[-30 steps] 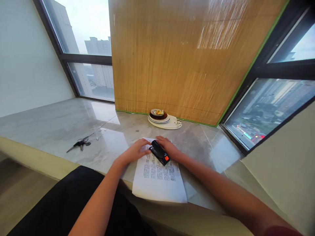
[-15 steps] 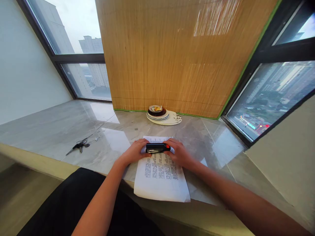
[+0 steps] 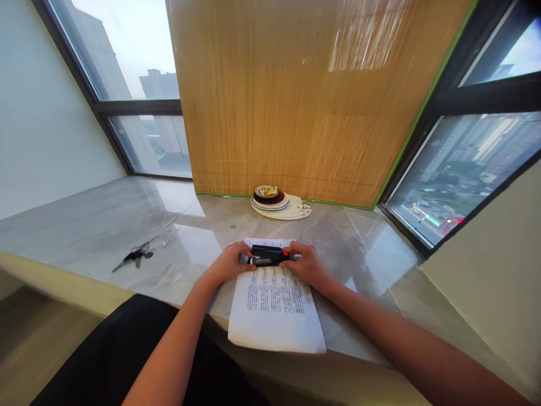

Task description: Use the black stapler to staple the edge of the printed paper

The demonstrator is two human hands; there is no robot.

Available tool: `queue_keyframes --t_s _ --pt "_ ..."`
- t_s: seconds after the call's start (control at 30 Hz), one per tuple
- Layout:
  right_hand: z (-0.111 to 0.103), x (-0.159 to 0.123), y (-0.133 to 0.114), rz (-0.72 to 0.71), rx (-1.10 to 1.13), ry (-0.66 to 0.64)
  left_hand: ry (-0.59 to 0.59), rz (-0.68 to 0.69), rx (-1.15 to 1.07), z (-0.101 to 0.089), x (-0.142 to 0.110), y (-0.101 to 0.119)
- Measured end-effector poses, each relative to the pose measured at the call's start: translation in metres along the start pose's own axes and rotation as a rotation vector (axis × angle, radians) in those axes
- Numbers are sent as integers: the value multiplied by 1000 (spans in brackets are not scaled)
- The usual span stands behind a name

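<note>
A black stapler [image 3: 269,254] with a red part at its right end lies crosswise over the upper part of a printed sheet of paper [image 3: 275,327]. My left hand [image 3: 228,263] grips the stapler's left end between thumb and fingers. At the other end, beside the red part, my right hand [image 3: 307,264] is closed on it in the same way. A silvery metal strip shows along the stapler's near side. The paper lies on the grey stone sill, its near edge reaching past the front edge; the stapler and my hands cover some of the print.
A bunch of keys [image 3: 136,255] lies on the sill [image 3: 164,293] to the left. Stacked plates [image 3: 270,206] stand at the back beside an oval white mat [image 3: 299,210]. Behind hangs a bamboo blind [image 3: 287,101]. A tiny staple strip-like piece [image 3: 233,226] lies left of the paper's far edge.
The stapler has turned slightly in my hands, and more of its black upper face shows. Both hands stay on its ends. The whole view has shifted a little.
</note>
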State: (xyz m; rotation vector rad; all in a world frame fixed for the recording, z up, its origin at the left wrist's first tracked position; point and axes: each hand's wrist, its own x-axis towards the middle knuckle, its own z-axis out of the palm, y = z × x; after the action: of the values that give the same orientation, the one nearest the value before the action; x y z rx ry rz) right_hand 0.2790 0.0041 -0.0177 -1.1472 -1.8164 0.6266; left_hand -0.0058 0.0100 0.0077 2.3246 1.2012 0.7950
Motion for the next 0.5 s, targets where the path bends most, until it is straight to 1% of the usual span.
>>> queue_keyframes --t_s 0.17,0.27,0.33,0.43,0.5 --pt "2 1 2 40 74 15 -1 -41 -5 1 0 -3" --pt "0 0 -4 14 0 0 12 -53 -5 3 -3 -5" --pt "-1 1 -10 -34 -72 -24 16 -56 -25 5 -5 -8" --pt "2 4 -18 -138 -126 -118 15 -35 -56 8 -7 -11" --pt "4 7 -22 -175 -153 -196 34 -21 -91 6 -8 -10"
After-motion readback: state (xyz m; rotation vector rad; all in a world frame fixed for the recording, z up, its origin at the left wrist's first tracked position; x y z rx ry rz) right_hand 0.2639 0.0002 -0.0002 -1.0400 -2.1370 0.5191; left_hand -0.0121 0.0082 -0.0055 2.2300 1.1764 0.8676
